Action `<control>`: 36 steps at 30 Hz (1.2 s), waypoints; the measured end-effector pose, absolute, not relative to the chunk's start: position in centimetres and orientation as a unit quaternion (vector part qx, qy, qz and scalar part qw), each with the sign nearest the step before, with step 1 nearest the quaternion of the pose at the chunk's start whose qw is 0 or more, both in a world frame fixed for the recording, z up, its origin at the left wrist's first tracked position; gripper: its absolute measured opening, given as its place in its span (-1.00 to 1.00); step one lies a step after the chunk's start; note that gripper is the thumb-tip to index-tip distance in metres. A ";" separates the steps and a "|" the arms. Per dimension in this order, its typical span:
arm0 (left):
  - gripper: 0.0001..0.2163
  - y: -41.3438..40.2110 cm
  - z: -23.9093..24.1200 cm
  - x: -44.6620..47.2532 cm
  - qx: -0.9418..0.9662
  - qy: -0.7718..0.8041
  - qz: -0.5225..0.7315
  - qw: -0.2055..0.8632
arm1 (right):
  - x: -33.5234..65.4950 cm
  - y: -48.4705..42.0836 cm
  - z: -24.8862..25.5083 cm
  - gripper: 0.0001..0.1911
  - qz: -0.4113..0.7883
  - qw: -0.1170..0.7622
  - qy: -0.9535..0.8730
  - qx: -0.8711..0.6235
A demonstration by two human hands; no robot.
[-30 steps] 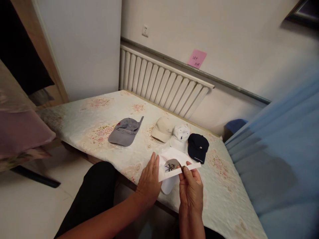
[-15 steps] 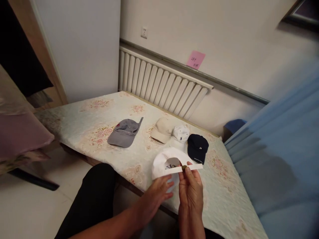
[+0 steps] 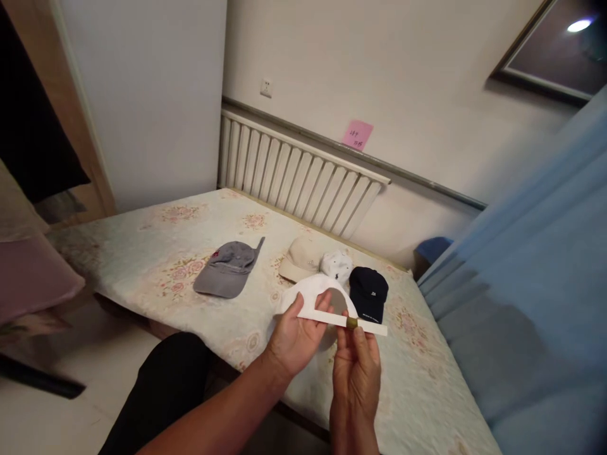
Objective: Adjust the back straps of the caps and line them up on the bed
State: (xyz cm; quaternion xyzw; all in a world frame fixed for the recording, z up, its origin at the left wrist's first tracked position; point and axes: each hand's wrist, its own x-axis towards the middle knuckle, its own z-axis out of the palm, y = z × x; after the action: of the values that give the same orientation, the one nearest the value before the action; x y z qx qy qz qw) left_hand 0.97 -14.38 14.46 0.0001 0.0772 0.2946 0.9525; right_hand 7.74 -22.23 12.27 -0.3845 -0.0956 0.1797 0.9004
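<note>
A white baseball cap (image 3: 308,294) is held up over the near side of the bed, its back opening and strap facing me. My left hand (image 3: 298,332) grips the cap's back edge, thumb outside and fingers reaching in through the opening. With my right hand (image 3: 358,360) I pinch the strap at its brass-coloured buckle (image 3: 351,322); the strap's free end sticks out to the right. Beyond it lie a beige cap (image 3: 301,259), a second white cap (image 3: 336,264) and a black cap (image 3: 368,292). Farther left rests a grey cap (image 3: 227,272) with its strap undone.
The caps lie on a bed with a floral cover (image 3: 256,341). Behind it are a white radiator (image 3: 294,170) and a wall with a pink note (image 3: 358,134). A blue curtain (image 3: 512,284) hangs along the right. My black-clad knee (image 3: 175,360) is at the bed's near edge.
My left hand has moved up from below the white cap and taken hold of its back edge. My right hand stays at the buckle. The view has shifted slightly up and right.
</note>
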 end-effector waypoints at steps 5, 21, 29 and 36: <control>-0.52 -14.2 13.9 0.7 0.002 0.026 0.268 0.963 | 7.3 -22.2 12.4 -0.68 0.175 0.917 -0.077 -0.349; -0.50 -13.8 12.2 -0.8 0.015 0.048 0.258 0.965 | 6.2 -22.1 12.0 -0.70 0.237 0.906 -0.058 -0.347; -0.51 -13.9 12.1 -1.1 0.025 0.067 0.271 0.960 | 5.9 -22.4 11.6 -0.61 0.248 0.893 -0.077 -0.369; -0.51 -13.9 12.3 -1.3 0.038 0.070 0.264 0.961 | 6.0 -22.4 11.8 -0.57 0.253 0.887 -0.063 -0.381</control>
State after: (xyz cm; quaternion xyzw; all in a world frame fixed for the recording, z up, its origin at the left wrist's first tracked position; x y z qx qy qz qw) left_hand -1.30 -13.86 12.30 0.0379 0.0698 0.2640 0.9613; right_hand 6.02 -22.38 11.79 -0.3808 -0.0632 0.2529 0.8871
